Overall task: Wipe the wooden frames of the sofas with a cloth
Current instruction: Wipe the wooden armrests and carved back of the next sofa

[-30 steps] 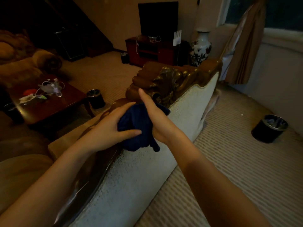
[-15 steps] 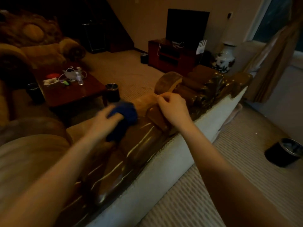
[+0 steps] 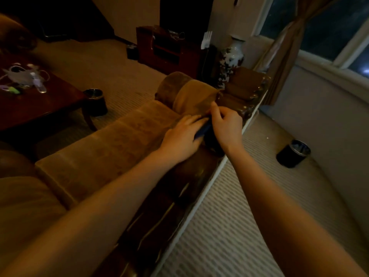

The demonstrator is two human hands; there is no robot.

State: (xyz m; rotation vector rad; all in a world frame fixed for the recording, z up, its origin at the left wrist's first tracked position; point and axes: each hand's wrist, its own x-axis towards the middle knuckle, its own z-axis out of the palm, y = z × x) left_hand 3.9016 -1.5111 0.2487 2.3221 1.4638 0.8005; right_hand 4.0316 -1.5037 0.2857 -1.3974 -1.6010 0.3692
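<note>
Bin R of sofa frame, bin nr table.

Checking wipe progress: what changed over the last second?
The left hand carried the blue cloth along the wooden frame toward the carved end, beside the right hand. The right hand let go of the cloth and now pinches the fabric cover. The bins and table stayed put.

Blue cloth; dark brown glossy frame; tan cushion; white vase with dark floral pattern; black bin; beige ribbed carpet
</note>
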